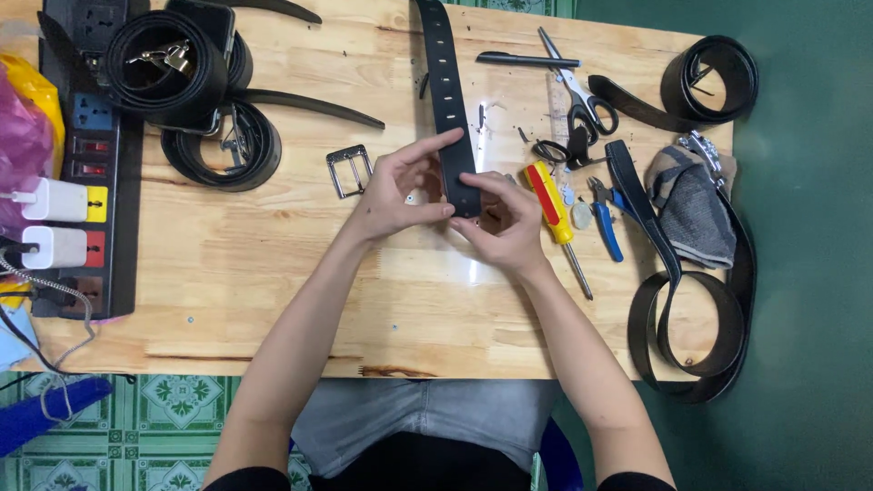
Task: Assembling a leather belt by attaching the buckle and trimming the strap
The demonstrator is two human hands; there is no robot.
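Observation:
A black belt strap (447,91) with a row of punched holes runs from the table's far edge down to my hands. My left hand (400,186) pinches the strap's near end from the left, index finger stretched across it. My right hand (509,218) grips the same end from the right and below. A small silver part shows by my left fingers; its kind is unclear. A silver metal buckle (350,170) lies on the wooden table (273,273) just left of my left hand.
Coiled black belts (182,68) lie at the far left, others at the right (696,318). A yellow-red screwdriver (555,214), blue pliers (605,218), scissors (577,91), a pen (523,60) and a grey cloth (696,209) sit right of my hands. A power strip (86,173) lines the left edge.

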